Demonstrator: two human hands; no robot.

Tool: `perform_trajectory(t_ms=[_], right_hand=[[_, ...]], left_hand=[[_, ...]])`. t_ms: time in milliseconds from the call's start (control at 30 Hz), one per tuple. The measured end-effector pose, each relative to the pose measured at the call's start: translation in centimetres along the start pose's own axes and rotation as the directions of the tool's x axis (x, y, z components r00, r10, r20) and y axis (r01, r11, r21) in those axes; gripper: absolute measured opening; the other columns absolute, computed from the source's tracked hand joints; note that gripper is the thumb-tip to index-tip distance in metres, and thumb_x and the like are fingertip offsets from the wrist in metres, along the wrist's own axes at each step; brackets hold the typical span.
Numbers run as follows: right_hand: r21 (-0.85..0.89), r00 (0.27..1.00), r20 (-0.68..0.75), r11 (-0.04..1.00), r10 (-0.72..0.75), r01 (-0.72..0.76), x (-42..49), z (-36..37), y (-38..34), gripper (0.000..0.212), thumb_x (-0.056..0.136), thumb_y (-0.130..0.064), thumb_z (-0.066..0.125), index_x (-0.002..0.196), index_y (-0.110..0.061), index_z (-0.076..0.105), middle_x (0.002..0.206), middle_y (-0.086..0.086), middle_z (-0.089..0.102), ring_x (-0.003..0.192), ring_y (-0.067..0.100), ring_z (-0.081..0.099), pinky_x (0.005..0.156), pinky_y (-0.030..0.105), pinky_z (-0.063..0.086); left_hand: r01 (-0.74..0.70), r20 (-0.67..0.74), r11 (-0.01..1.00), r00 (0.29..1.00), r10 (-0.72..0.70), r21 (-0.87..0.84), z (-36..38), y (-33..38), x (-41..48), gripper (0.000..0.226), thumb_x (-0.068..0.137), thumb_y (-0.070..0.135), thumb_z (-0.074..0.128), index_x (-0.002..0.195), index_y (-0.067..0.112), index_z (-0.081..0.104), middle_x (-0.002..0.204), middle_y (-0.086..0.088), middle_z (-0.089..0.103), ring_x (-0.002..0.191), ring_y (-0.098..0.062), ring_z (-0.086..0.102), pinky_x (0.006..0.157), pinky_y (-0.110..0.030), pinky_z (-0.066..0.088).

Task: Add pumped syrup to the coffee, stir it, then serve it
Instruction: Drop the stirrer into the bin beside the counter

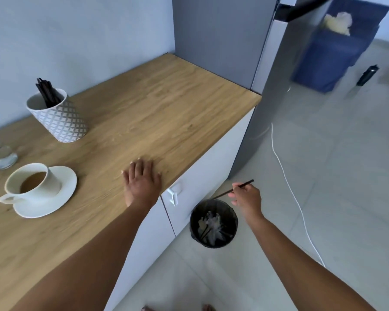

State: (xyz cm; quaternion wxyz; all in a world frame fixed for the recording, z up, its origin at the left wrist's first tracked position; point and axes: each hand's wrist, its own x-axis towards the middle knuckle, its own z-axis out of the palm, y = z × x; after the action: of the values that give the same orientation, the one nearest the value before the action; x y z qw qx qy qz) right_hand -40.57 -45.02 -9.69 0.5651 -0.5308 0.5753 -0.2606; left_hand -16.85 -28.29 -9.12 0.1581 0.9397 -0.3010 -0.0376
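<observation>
A white cup of brown coffee [35,182] stands on a white saucer [63,189] at the left of the wooden counter [166,104]. My left hand [142,180] lies flat on the counter near its front edge, fingers spread, holding nothing. My right hand [246,196] is out past the counter's edge, pinching a thin dark stir stick [245,185] above a black waste bin [213,223] on the floor. At the far left edge, the clear base of a glass bottle [0,157] shows; its top is cut off.
A patterned white cup [58,117] holding several dark stir sticks stands at the back left of the counter. A grey fridge [245,52] rises at the counter's right end. A white cable [288,180] runs across the tiled floor. A blue bin [332,52] stands far right.
</observation>
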Motion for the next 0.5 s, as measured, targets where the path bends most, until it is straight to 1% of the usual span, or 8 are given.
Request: perform_trajectory(t_ms=[67,133,167,233,300,400,500], right_hand=[[-0.058,1.000,-0.006,0.998,0.010,-0.011,0.9,0.2,1.1,0.016,0.089,-0.010,0.057,0.085,-0.018,0.070,0.078,-0.001,0.071,0.074,0.015,0.072,0.055,0.025,0.058],[-0.110,1.000,-0.011,0.994,0.026,-0.027,1.8,0.7,2.2,0.015,0.088,-0.012,0.057,0.088,-0.016,0.071,0.076,-0.003,0.071,0.074,0.015,0.072,0.065,0.032,0.060],[-0.139,1.000,-0.008,0.990,0.030,-0.031,2.2,1.0,2.6,0.016,0.087,-0.012,0.057,0.087,-0.018,0.071,0.077,-0.003,0.071,0.077,0.017,0.072,0.072,0.036,0.060],[-0.211,1.000,0.004,0.977,0.021,-0.020,2.5,1.5,3.2,0.018,0.086,-0.014,0.055,0.088,-0.022,0.071,0.084,0.001,0.074,0.084,0.023,0.071,0.082,0.039,0.058],[-0.261,1.000,0.025,0.965,0.008,-0.002,2.8,2.0,3.8,0.021,0.085,-0.013,0.054,0.095,-0.020,0.072,0.094,0.006,0.075,0.089,0.026,0.070,0.085,0.042,0.057],[-0.309,0.998,0.054,0.951,0.022,-0.005,2.8,2.3,4.4,0.024,0.086,-0.015,0.054,0.104,-0.018,0.070,0.108,0.006,0.072,0.095,0.026,0.069,0.088,0.045,0.056],[-0.366,0.998,0.053,0.931,0.018,0.003,2.8,2.3,4.7,0.024,0.088,-0.015,0.053,0.106,-0.015,0.070,0.111,0.007,0.071,0.100,0.024,0.066,0.092,0.040,0.053]], left_hand=[[0.004,-0.018,1.000,1.000,-0.004,0.013,0.3,0.0,0.1,0.058,0.100,0.047,0.035,0.153,0.025,0.035,0.164,-0.006,0.029,0.155,-0.026,0.014,0.126,-0.049,0.004],[0.010,-0.030,1.000,0.999,-0.009,0.023,0.5,0.0,0.2,0.058,0.099,0.048,0.034,0.153,0.026,0.037,0.164,-0.005,0.031,0.154,-0.026,0.016,0.126,-0.049,0.005],[0.010,-0.035,1.000,0.999,-0.009,0.026,0.6,0.0,0.3,0.058,0.099,0.048,0.035,0.152,0.026,0.037,0.163,-0.006,0.031,0.154,-0.026,0.016,0.126,-0.049,0.005],[0.005,-0.044,1.000,0.999,-0.004,0.029,0.6,0.0,0.2,0.058,0.099,0.048,0.035,0.152,0.025,0.038,0.163,-0.006,0.033,0.154,-0.026,0.017,0.125,-0.050,0.006],[0.003,-0.048,0.999,0.999,-0.002,0.032,0.7,-0.1,0.2,0.058,0.099,0.049,0.035,0.152,0.025,0.039,0.162,-0.007,0.033,0.153,-0.027,0.018,0.125,-0.050,0.007],[0.003,-0.047,0.999,0.999,-0.001,0.038,0.8,-0.2,0.2,0.059,0.099,0.050,0.033,0.152,0.025,0.038,0.163,-0.007,0.032,0.154,-0.026,0.017,0.126,-0.049,0.006],[-0.009,-0.054,0.999,0.999,0.011,0.038,0.8,-0.2,0.2,0.059,0.099,0.051,0.032,0.152,0.025,0.038,0.162,-0.008,0.033,0.154,-0.027,0.018,0.126,-0.050,0.007]])
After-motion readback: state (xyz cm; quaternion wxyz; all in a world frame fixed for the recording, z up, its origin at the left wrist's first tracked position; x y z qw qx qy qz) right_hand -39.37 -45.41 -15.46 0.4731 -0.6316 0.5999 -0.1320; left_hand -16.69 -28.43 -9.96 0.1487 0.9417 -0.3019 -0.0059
